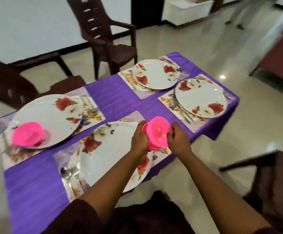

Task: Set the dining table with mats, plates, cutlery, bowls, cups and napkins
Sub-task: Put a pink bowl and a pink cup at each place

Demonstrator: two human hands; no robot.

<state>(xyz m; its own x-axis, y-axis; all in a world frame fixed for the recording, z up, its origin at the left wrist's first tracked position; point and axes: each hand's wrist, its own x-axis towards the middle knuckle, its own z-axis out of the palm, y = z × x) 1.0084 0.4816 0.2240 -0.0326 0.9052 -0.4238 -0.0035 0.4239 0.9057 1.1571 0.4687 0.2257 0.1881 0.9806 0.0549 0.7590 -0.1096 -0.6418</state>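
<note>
Both my hands hold a stack of pink plastic bowls (pixel 156 132) above the right edge of the near plate (pixel 110 154). My left hand (pixel 139 139) grips the stack's left side and my right hand (pixel 177 139) pinches its right rim. One pink bowl (pixel 27 134) stands on the left plate (pixel 53 115). Two more flowered plates (pixel 154 73) (pixel 200 97) lie on mats at the far end. Cutlery (pixel 69 173) lies on the near mat beside the plate, and cutlery (pixel 179 108) lies by the far right plate.
A purple cloth (pixel 117 97) covers the table. Brown plastic chairs stand at the far side (pixel 107 39), at the left (pixel 10 81) and at the right (pixel 272 179). Shiny tiled floor surrounds the table.
</note>
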